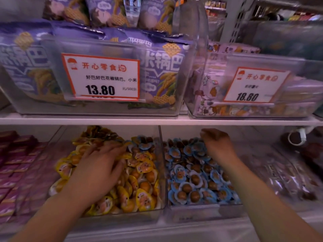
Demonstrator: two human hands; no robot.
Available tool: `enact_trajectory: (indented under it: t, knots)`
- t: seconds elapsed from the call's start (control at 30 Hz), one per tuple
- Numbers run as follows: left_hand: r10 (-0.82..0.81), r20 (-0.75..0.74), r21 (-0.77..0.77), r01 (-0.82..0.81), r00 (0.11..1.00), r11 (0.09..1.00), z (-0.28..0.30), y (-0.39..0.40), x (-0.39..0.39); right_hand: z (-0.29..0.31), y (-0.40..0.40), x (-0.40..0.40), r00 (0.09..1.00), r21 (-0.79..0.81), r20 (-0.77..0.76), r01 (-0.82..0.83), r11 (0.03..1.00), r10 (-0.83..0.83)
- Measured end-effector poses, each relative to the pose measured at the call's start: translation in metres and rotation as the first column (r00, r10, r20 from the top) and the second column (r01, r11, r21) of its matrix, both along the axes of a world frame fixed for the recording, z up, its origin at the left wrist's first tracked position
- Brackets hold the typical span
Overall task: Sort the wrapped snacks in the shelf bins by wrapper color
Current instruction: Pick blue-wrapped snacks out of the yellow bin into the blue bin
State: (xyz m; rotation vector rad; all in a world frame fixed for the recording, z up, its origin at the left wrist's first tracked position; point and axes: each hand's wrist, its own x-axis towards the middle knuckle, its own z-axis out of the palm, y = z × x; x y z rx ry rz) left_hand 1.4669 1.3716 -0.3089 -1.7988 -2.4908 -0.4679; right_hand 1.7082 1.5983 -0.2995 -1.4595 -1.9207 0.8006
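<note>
Two clear bins stand side by side on the lower shelf. The left bin [161,172] holds yellow-wrapped snacks [143,189], with a few blue-wrapped snacks [144,145] lying at its back right. The right bin [201,209] is filled with blue-wrapped snacks [190,187]. My left hand [99,165] lies flat on the yellow pile, fingers spread and pointing toward the blue ones at the back. My right hand [216,145] reaches into the back of the blue bin with its fingers curled down among the wrappers; whether it grips one is hidden.
The upper shelf board [157,120] runs just above both hands. On it stand clear bins of purple snack bags [162,70] with price cards. Pink boxes [15,165] fill the bin at the far left, and dark wrapped snacks [286,175] fill the bin at the right.
</note>
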Motion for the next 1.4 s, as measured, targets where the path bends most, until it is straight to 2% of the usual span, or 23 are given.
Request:
enact_trajectory:
  t: [0.1, 0.17, 0.23, 0.3, 0.37, 0.43, 0.5, 0.57, 0.63, 0.67, 0.73, 0.8, 0.9, 1.0, 1.17, 1.23, 1.33, 1.4]
  knots:
    - [-0.033, -0.017, -0.053, 0.032, 0.999, 0.998, 0.000, -0.006, -0.003, 0.004, -0.023, -0.014, 0.994, 0.157, -0.087, -0.057, 0.986, 0.071]
    - [-0.043, 0.065, 0.047, 0.040, 0.997, 0.998, 0.001, -0.011, -0.005, 0.011, -0.045, -0.027, 0.984, 0.267, -0.065, -0.143, 0.953, 0.166]
    - [-0.030, 0.130, 0.139, 0.011, 0.991, 0.990, 0.001, -0.015, -0.007, 0.022, -0.072, -0.041, 0.944, 0.374, 0.032, -0.316, 0.872, 0.328]
    - [-0.020, 0.191, 0.182, -0.015, 0.981, 0.983, 0.001, -0.018, -0.008, 0.032, -0.094, -0.056, 0.869, 0.411, 0.181, -0.493, 0.767, 0.461]
    - [-0.026, 0.212, 0.206, -0.018, 0.977, 0.978, 0.000, -0.024, -0.013, 0.035, -0.104, -0.075, 0.783, 0.418, 0.390, -0.619, 0.665, 0.484]
    - [-0.041, 0.199, 0.210, -0.002, 0.979, 0.978, 0.000, -0.031, -0.020, 0.032, -0.106, -0.096, 0.670, 0.340, 0.593, -0.712, 0.615, 0.448]
    - [-0.063, 0.203, 0.200, 0.022, 0.977, 0.980, 0.001, -0.038, -0.026, 0.029, -0.098, -0.120, 0.573, 0.177, 0.689, -0.726, 0.664, 0.443]
    - [-0.068, 0.215, 0.183, 0.028, 0.974, 0.983, 0.000, -0.042, -0.029, 0.026, -0.086, -0.145, 0.484, -0.030, 0.705, -0.709, 0.704, 0.518]
    - [-0.050, 0.167, 0.153, 0.024, 0.985, 0.988, -0.003, -0.044, -0.030, 0.025, -0.077, -0.166, 0.396, -0.241, 0.645, -0.706, 0.666, 0.653]
    - [-0.036, 0.127, 0.143, 0.018, 0.991, 0.989, -0.005, -0.044, -0.030, 0.023, -0.076, -0.174, 0.353, -0.310, 0.619, -0.711, 0.631, 0.701]
    - [-0.020, 0.065, 0.137, 0.011, 0.998, 0.991, -0.008, -0.042, -0.029, 0.019, -0.071, -0.183, 0.311, -0.350, 0.606, -0.722, 0.597, 0.732]
    - [-0.011, 0.025, 0.124, 0.007, 1.000, 0.992, -0.011, -0.039, -0.028, 0.014, -0.063, -0.184, 0.343, -0.333, 0.616, -0.703, 0.629, 0.709]
    - [0.026, -0.038, 0.078, -0.023, 0.999, 0.997, -0.014, -0.034, -0.025, 0.010, -0.054, -0.179, 0.465, -0.250, 0.591, -0.672, 0.698, 0.659]
    - [0.011, -0.072, 0.039, -0.008, 0.997, 0.999, -0.017, -0.031, -0.025, 0.009, -0.052, -0.175, 0.558, -0.164, 0.528, -0.673, 0.722, 0.640]
    - [-0.029, 0.025, 0.088, 0.027, 0.999, 0.996, -0.013, -0.029, -0.028, 0.020, -0.066, -0.161, 0.664, -0.064, 0.408, -0.663, 0.746, 0.626]
    - [-0.050, 0.039, 0.106, 0.045, 0.998, 0.993, -0.011, -0.028, -0.030, 0.029, -0.078, -0.151, 0.696, -0.067, 0.320, -0.661, 0.748, 0.643]
    - [-0.067, 0.075, 0.069, 0.062, 0.995, 0.996, -0.011, -0.027, -0.031, 0.042, -0.100, -0.133, 0.748, -0.121, 0.076, -0.650, 0.750, 0.660]
    - [-0.068, 0.066, 0.049, 0.065, 0.996, 0.997, -0.012, -0.025, -0.030, 0.048, -0.111, -0.124, 0.773, -0.098, 0.009, -0.631, 0.770, 0.634]
